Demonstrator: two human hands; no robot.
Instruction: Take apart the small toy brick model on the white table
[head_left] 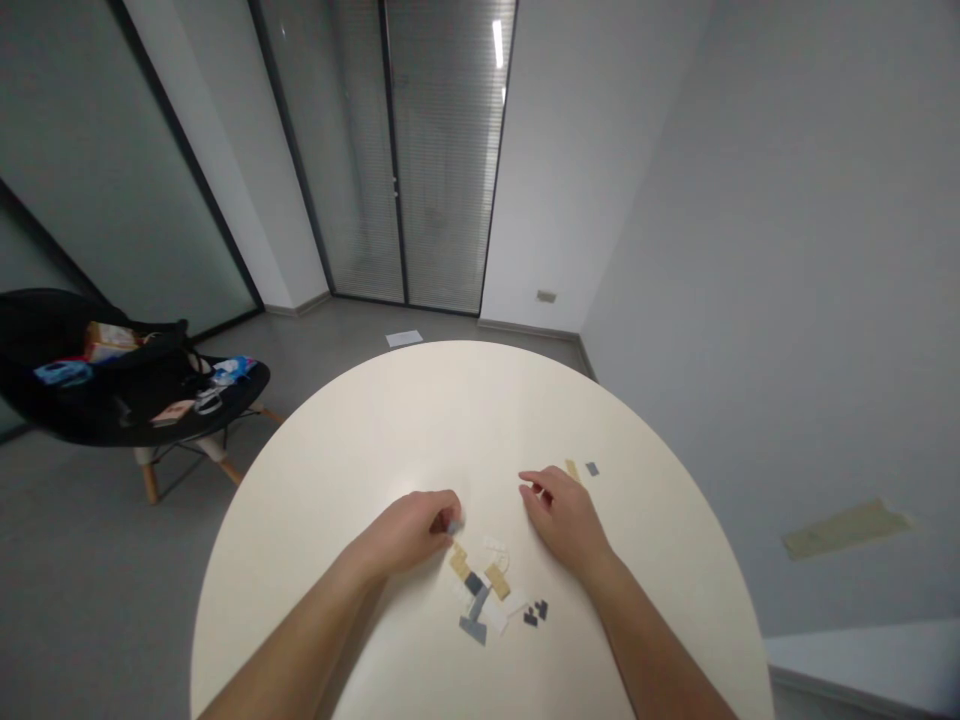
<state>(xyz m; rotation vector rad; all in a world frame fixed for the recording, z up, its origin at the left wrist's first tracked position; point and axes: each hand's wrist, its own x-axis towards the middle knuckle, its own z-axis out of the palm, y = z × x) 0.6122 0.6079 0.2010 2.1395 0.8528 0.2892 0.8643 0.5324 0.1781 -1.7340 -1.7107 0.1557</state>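
Note:
My left hand [416, 530] is closed, thumb and forefinger pinching a small grey building brick [454, 525] just above the pile's upper left. Beside it lie a tan plate [459, 562], another tan plate [497, 581], a dark grey piece [473, 584] and a grey wedge-shaped piece [473, 629]. White pieces [495, 612] are mixed in among them. To the right, my right hand [561, 520] rests over the table with thumb and forefinger apart, and I see nothing between them. A tan strip [572, 470] and a small grey plate [592, 468] lie just beyond its knuckles.
The round white table [420, 410] fills the lower middle. Several tiny black pieces [535, 612] lie right of the pile. A black chair [247, 385] on the left holds a bag and small items. A white sheet [404, 339] lies on the floor beyond the table.

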